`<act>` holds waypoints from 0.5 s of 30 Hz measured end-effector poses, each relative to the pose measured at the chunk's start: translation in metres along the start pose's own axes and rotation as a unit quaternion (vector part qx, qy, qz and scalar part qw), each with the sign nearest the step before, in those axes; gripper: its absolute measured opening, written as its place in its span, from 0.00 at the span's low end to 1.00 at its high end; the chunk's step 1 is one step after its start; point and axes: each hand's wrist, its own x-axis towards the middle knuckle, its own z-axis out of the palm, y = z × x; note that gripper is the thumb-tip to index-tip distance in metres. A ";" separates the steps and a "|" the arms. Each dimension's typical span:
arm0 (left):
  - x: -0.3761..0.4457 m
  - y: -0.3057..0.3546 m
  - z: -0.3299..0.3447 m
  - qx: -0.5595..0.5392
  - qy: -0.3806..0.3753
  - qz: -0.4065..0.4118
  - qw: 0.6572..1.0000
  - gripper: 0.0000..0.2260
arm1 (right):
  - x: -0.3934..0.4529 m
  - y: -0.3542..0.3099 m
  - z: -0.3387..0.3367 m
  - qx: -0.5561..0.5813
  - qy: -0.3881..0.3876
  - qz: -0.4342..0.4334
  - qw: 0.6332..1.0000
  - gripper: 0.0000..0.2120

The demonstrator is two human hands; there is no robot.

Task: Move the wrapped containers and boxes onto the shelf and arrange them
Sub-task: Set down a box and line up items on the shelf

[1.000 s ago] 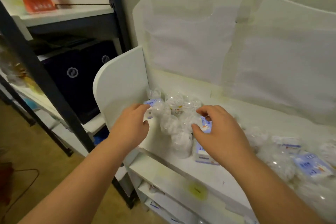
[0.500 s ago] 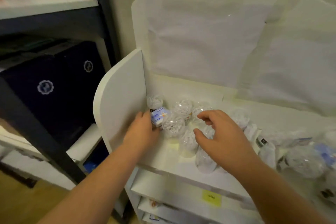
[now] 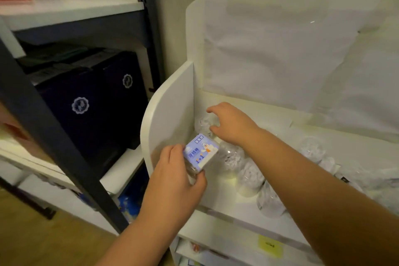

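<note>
Since a moment ago our left hand (image 3: 172,181) is lifting a wrapped container (image 3: 199,153) off the shelf (image 3: 218,203), fingers curled around it, while our right hand (image 3: 231,124) is reaching, fingers half-curled, over a back-corner container (image 3: 204,124), probably making room.

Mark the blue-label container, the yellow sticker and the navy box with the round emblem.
blue-label container (image 3: 200,151): head view, middle of the label face.
yellow sticker (image 3: 270,246): head view, centre of the sticker on the shelf's front edge.
navy box (image 3: 86,119): head view, front face beside the emblem.
</note>
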 end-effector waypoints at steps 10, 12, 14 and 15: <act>-0.012 -0.002 -0.017 -0.048 0.010 0.027 0.998 0.21 | 0.037 -0.019 0.023 -0.020 -0.033 0.036 0.999 0.29; -0.012 -0.002 -0.022 -0.057 0.011 0.035 0.998 0.21 | 0.035 -0.023 0.025 0.004 -0.031 0.044 0.999 0.24; -0.012 -0.001 -0.026 -0.071 0.013 0.039 0.997 0.20 | 0.034 -0.025 0.024 0.019 -0.033 0.043 0.998 0.20; -0.011 0.000 -0.029 -0.080 0.014 0.042 0.996 0.20 | 0.033 -0.025 0.021 0.027 -0.029 0.041 0.998 0.20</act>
